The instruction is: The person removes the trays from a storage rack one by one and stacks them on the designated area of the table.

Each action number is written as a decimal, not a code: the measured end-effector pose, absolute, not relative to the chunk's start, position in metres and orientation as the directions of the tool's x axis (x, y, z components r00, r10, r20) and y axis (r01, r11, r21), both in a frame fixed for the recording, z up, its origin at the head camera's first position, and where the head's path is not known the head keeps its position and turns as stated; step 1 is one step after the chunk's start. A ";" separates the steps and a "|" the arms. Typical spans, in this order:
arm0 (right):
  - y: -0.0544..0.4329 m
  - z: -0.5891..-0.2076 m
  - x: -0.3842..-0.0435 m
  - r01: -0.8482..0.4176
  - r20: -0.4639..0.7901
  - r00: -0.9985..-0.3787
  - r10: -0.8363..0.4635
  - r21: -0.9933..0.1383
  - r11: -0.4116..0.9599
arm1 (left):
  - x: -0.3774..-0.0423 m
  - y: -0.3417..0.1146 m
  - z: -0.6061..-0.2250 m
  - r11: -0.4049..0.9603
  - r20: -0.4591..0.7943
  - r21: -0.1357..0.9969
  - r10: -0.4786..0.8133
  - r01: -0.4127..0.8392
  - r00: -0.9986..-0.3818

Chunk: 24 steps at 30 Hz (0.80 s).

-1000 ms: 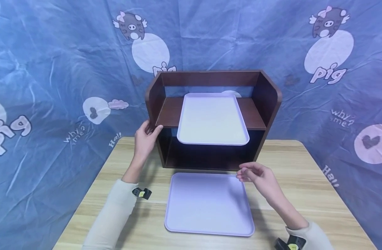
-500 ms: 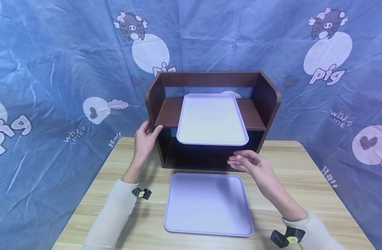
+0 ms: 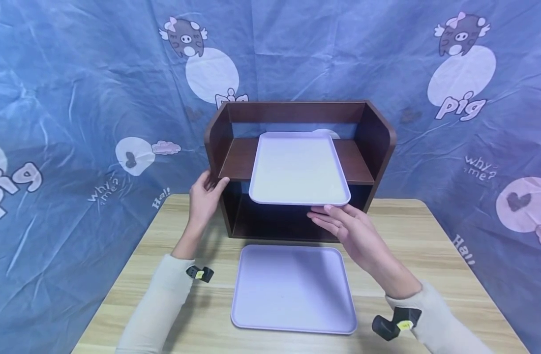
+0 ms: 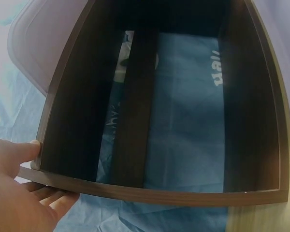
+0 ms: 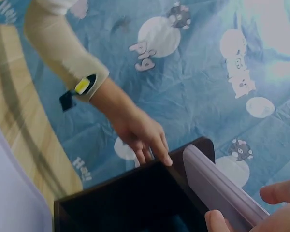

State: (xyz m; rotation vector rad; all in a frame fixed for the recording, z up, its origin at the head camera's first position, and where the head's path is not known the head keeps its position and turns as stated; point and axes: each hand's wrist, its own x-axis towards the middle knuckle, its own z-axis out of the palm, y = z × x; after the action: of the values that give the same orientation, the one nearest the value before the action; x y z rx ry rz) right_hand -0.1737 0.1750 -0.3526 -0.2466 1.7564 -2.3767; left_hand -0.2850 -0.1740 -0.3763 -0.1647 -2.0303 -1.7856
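Observation:
A dark brown two-tier desktop shelf [image 3: 236, 160] stands at the back of the table. My left hand [image 3: 204, 199] grips its left side, with the thumb on the front edge at the middle board and the fingers round the outer side panel [image 4: 135, 193]. A pale lilac tray [image 3: 299, 169] lies on the upper tier, its front end jutting out past the board. My right hand [image 3: 356, 233] is at that tray's front right corner, fingers stretched beneath it and thumb by the rim. In the right wrist view the tray edge [image 5: 222, 181] runs between thumb and fingers.
A second lilac tray [image 3: 292, 290] lies flat on the wood-grain table [image 3: 434, 275] in front of the shelf. The shelf's dark lower compartment [image 3: 279, 221] faces me. A blue cloth [image 3: 89, 98] with pig prints hangs behind and at both sides.
My right hand has moved up and to the left, from over the lower tray to the upper tray's front right corner. The left hand has kept its hold on the shelf.

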 end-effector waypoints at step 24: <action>0.136 -0.354 -0.187 0.065 0.009 -0.993 -0.117 -0.790 -0.609 | -0.286 -0.175 -0.378 0.167 0.390 0.917 -0.197 0.362 -0.899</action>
State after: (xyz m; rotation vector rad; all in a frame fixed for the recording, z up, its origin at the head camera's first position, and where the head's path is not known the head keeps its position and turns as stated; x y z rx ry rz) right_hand -0.1871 0.1365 -0.3536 -0.0899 1.3363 -2.7293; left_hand -0.2859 -0.1747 -0.3778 -0.1557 -2.0282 -1.7810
